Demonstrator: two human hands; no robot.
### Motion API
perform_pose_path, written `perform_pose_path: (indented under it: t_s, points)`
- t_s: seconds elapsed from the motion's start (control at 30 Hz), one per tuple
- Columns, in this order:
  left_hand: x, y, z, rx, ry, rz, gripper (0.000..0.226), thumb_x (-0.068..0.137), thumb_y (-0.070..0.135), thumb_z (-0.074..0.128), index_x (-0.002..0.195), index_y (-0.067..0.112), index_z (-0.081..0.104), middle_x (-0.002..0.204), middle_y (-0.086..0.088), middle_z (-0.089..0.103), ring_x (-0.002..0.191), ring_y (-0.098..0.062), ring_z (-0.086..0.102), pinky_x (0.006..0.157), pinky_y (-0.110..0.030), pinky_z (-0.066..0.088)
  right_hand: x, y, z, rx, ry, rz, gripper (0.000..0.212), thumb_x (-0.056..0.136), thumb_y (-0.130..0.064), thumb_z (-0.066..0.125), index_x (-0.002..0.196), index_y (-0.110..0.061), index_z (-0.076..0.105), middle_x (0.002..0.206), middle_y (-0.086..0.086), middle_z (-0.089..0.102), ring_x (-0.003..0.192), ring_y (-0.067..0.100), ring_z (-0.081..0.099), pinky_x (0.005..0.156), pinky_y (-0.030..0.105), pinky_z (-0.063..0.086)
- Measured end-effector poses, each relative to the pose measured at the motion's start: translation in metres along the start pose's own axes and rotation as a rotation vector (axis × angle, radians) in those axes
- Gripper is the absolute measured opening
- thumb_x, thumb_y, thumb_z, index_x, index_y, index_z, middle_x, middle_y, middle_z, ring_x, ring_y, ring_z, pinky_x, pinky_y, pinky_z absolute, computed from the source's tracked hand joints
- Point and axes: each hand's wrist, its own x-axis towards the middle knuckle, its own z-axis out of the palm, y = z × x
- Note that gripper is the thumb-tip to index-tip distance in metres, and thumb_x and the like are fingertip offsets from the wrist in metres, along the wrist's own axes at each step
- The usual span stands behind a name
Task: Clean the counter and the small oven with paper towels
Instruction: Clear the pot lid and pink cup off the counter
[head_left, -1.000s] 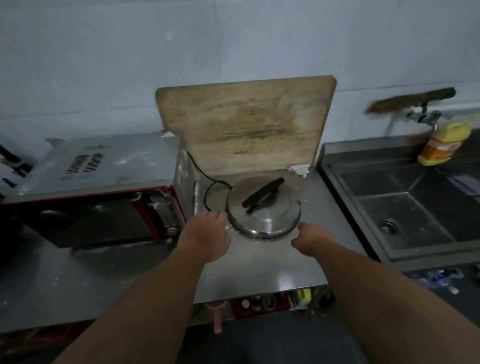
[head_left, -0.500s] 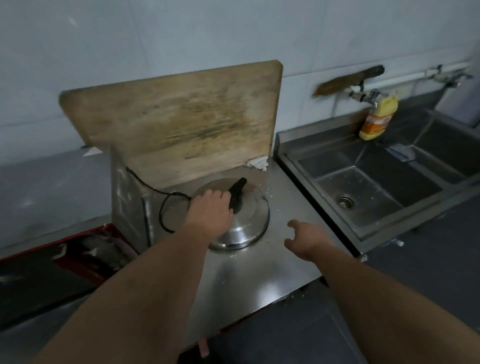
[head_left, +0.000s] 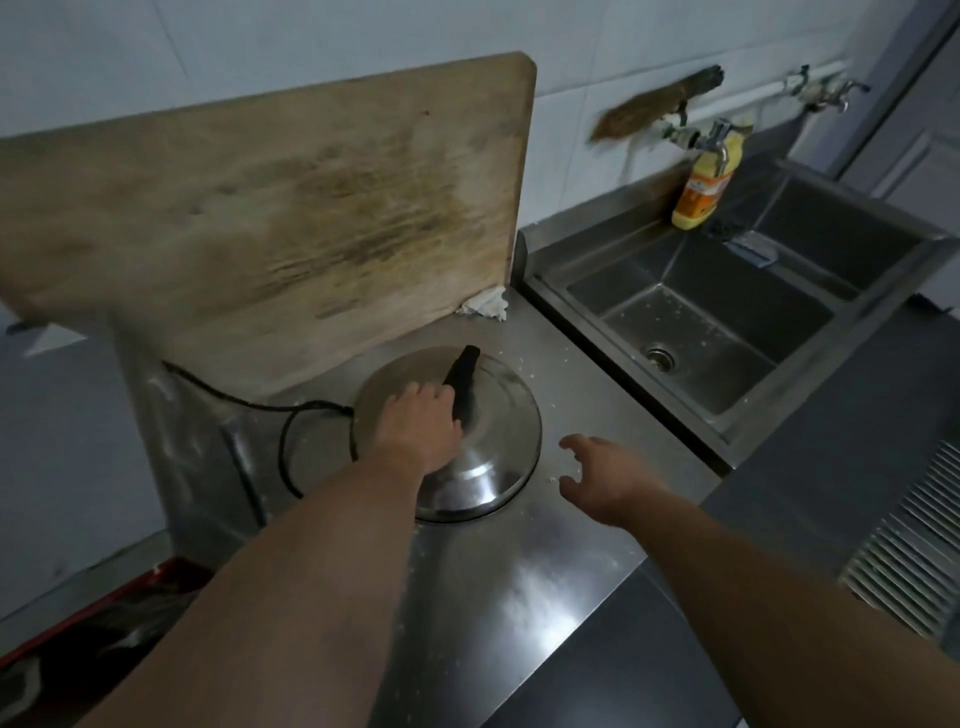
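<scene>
- Left hand (head_left: 418, 423) is now lying on the steel lid (head_left: 483, 467) beside its black handle (head_left: 462, 384); grip unclear, cannot tell.
- Right hand (head_left: 605, 478) is hovering, fingers loose.
- Counter (head_left: 524, 582) is showing white crumbs; small oven (head_left: 171, 457) is sitting left.

**Hidden and cut-off parts of the kitchen view**

The left hand (head_left: 418, 423) covers the near end of the lid handle (head_left: 464, 376), so its grip cannot be told. The small oven (head_left: 93, 618) is cropped by the left and near edges. The cutting board (head_left: 270, 208) runs off the left edge. The bottle (head_left: 704, 187) label is too blurred to read.
</scene>
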Motion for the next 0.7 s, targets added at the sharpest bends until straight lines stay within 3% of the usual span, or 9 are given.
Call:
perform_pose_path:
  t_s: [0.3,0.5,0.7]
  points:
    - [0.041,0.001,0.028,-0.061,-0.060,-0.020,0.044,0.099,0.030,0.042,0.142,0.023,0.037,0.136,-0.011,0.051,0.123,-0.031,0.045,0.096,-0.044,0.042,0.021,0.008,0.003,-0.004,0.074,0.018,0.062,0.089,-0.049,0.054,0.145,-0.032,0.037,0.132,0.001,0.058,0.114,0.022,0.059,0.092,0.037,0.052]
    - [0.060,0.001,0.037,-0.192,-0.086,-0.112,0.051,0.102,0.035,0.039,0.151,0.029,0.026,0.131,-0.015,0.046,0.109,-0.032,0.053,0.076,-0.038,0.044,0.027,0.020,0.014,-0.003,0.061,0.032,0.062,0.090,-0.050,0.053,0.146,-0.032,0.035,0.134,0.000,0.057,0.115,0.021,0.059,0.094,0.037,0.051]
    - [0.073,0.012,0.035,-0.221,-0.141,-0.224,0.067,0.097,0.023,0.039,0.157,0.037,0.011,0.134,-0.018,0.042,0.114,-0.036,0.051,0.078,-0.042,0.045,0.024,0.032,0.020,0.012,0.054,0.052,0.062,0.091,-0.049,0.052,0.148,-0.031,0.034,0.138,0.001,0.056,0.118,0.022,0.058,0.095,0.033,0.050]
